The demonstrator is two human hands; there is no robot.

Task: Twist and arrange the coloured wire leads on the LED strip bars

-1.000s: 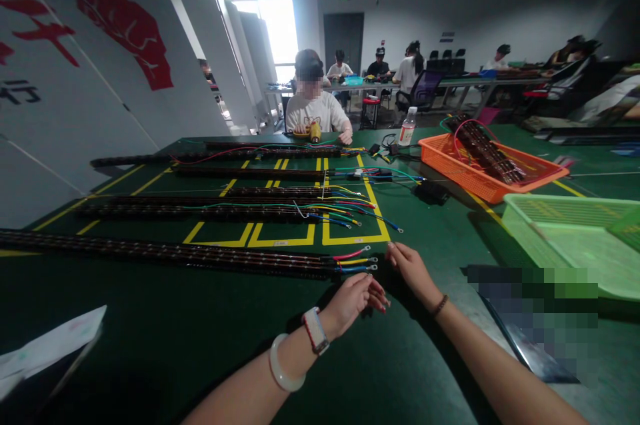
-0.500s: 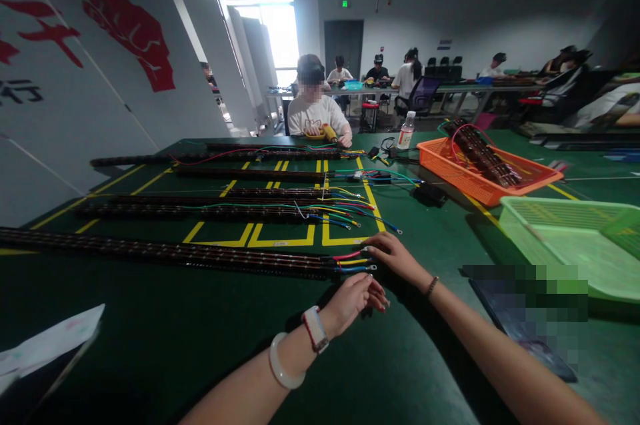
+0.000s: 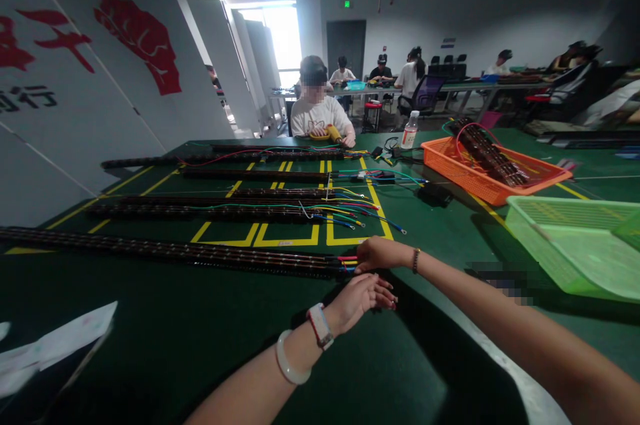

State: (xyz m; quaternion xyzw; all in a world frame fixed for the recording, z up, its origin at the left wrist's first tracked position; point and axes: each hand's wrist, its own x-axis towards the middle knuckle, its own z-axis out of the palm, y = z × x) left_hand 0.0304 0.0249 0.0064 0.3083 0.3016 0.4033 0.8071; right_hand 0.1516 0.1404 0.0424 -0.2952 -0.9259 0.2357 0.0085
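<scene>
A long dark bundle [image 3: 240,260] of rod-like lengths lies across the near part of the green table. Red, yellow and blue wires [image 3: 349,263] come out of its right end. My right hand [image 3: 383,254] reaches in from the right, its fingers curled round the ends of these wires and hiding their tips. Just in front of it hovers my left hand [image 3: 359,302], palm down, fingers loosely stretched and apart, with nothing visible in them. Farther back, more dark bundles [image 3: 200,212] lie parallel, their coloured wires [image 3: 350,215] ending in ring terminals.
An orange basket [image 3: 490,195] with a dark bundle in it stands at the back right, a light green basket [image 3: 540,258] nearer. A bottle [image 3: 409,130] stands behind. Across the table sits a person [image 3: 320,112] near a yellow tool [image 3: 333,133]. Papers [image 3: 75,338] lie at left.
My right hand has moved onto the wire ends and closed round them, covering the terminals. My left hand stays close by with its fingers a little more extended. The view has shifted slightly.
</scene>
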